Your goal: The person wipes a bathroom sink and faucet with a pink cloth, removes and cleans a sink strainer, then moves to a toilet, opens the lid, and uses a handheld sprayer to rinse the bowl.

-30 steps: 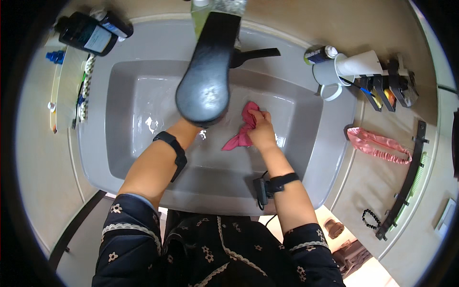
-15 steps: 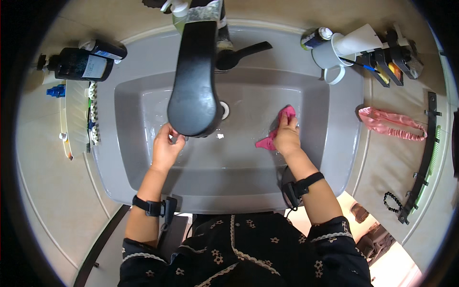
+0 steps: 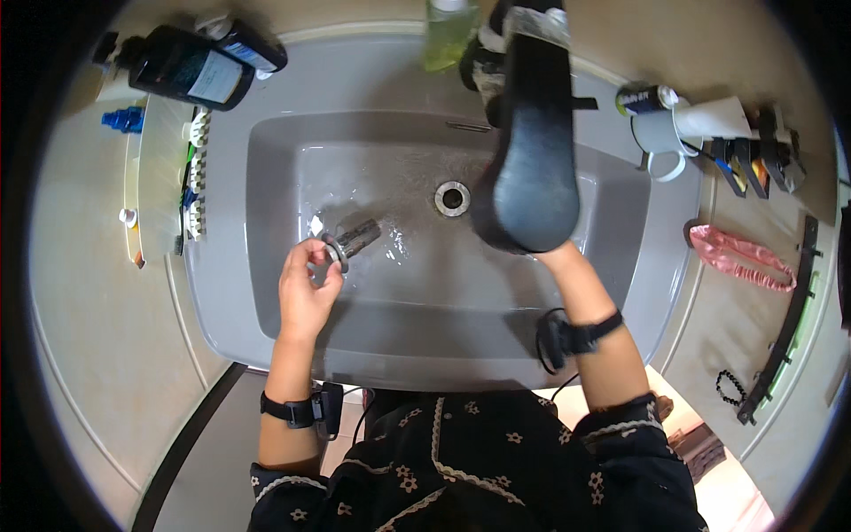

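My left hand [image 3: 306, 288] pinches the round rim of a sink drain stopper [image 3: 355, 240] with a dark, tube-shaped body, tilted above the left side of the grey sink [image 3: 390, 288]. Right of it is the open drain hole [image 3: 453, 199] with its pale ring. A tall black faucet [image 3: 536, 168] covers most of my right hand [image 3: 557, 255]; only the part near the wrist shows below the faucet head. Its fingers, and anything in them, are hidden. A little water wets the sink bottom.
Dark bottles [image 3: 191, 71] and a toothbrush rack [image 3: 168, 182] line the left side. A green soap bottle [image 3: 450, 37] stands at the back. At right are a white mug [image 3: 656, 133], razors [image 3: 753, 168] and a pink headband [image 3: 740, 257].
The faucet appears farther right as the view shifts. My left hand now shows the stopper, earlier hidden. The pink cloth my right hand held in the sink is out of sight behind the faucet.
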`<state>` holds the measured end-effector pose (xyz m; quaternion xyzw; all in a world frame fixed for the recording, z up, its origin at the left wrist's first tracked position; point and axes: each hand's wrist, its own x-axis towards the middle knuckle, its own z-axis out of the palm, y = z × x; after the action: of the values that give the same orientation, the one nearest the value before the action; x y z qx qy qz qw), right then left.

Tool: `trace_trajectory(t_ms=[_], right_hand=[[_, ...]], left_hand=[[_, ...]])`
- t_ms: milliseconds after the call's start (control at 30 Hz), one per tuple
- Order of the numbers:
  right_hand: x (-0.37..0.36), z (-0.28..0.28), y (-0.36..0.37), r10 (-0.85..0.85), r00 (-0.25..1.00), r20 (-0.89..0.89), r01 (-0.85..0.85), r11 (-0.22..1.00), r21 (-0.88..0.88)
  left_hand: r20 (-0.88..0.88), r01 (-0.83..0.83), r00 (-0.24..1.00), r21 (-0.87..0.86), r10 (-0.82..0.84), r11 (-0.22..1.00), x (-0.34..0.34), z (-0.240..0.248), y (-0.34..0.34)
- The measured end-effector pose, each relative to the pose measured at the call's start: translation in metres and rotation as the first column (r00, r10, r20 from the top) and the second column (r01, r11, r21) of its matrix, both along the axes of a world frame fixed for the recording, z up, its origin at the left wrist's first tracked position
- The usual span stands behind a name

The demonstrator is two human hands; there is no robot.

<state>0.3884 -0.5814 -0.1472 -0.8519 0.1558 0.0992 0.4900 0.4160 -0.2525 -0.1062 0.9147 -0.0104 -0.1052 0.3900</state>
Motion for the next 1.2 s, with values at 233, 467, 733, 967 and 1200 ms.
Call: trace_trajectory(t_ms=[233, 467, 733, 967, 1200], right_hand=[[-0.095, -0.092, -0.067, -0.13, 0.991, -0.029, 0.107, 0.907, -0.407], [0.032, -0.053, 0.04, 0.017, 0.999, 0.041, 0.004, 0.874, -0.485], [0.095, -0.05, 0.134, 0.353, 0.936, -0.005, -0.29, 0.762, -0.579], [0.097, -0.044, 0.206, 0.73, 0.682, -0.044, -0.658, 0.587, -0.472], [0.031, -0.046, 0.22, 0.916, 0.4, -0.034, -0.869, 0.367, -0.332]], left_hand=[[0.134, 0.071, 0.984, 0.287, -0.114, 0.955, -0.012, 0.012, 0.045], [0.13, 0.076, 0.982, 0.374, -0.133, 0.924, -0.043, 0.004, 0.076], [0.188, 0.066, 0.971, 0.376, -0.146, 0.924, -0.061, -0.007, 0.076], [0.252, -0.039, 0.968, 0.207, -0.015, 0.978, -0.061, -0.012, 0.078], [0.153, -0.16, 0.975, -0.005, 0.159, 0.987, -0.053, -0.009, 0.081]])
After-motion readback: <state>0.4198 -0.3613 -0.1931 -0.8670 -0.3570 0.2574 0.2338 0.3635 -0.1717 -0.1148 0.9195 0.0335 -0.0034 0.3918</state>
